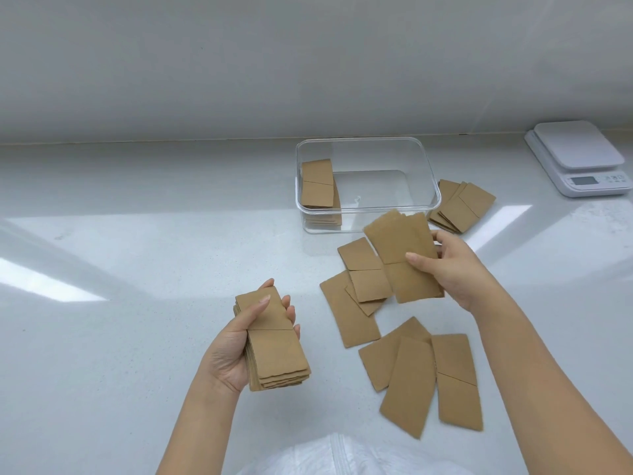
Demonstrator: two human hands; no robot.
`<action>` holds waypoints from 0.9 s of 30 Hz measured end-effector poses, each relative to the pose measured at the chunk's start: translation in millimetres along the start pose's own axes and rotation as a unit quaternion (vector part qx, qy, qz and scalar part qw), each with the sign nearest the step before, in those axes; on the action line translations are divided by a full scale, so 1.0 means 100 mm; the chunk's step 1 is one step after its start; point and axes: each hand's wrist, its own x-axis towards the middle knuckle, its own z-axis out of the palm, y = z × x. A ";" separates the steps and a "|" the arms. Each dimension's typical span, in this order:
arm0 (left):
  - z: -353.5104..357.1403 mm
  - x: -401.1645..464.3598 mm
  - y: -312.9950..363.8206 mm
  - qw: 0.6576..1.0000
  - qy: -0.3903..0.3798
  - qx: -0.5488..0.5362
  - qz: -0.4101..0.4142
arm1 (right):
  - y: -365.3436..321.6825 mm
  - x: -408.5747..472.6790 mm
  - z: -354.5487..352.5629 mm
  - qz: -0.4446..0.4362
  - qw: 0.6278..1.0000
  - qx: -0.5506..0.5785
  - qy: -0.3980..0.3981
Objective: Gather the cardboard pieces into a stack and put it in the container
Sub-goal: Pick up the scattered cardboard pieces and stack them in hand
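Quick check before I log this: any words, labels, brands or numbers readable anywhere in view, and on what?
None can be read.
Kitchen scale: its display shows no digits that I can make out, and the small marks beside it are too blurred to read.
Cardboard pieces, the stack in the left hand and the pieces in the right hand: plain brown, no print.
Clear container: no label visible.
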 end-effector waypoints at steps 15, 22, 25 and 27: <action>-0.14 -0.06 0.17 0.998 0.007 -0.059 0.025 | 0.09 0.30 0.80 0.063 0.928 -0.356 0.083; -0.11 -0.03 0.17 0.998 0.005 -0.057 0.024 | 0.07 0.29 0.86 0.050 0.918 -0.381 0.099; -0.12 -0.02 0.16 0.998 0.004 -0.058 0.026 | 0.09 0.27 0.87 0.029 0.912 -0.397 0.099; -0.12 -0.04 0.16 0.998 0.004 -0.059 0.027 | 0.09 0.25 0.88 0.015 0.918 -0.386 0.094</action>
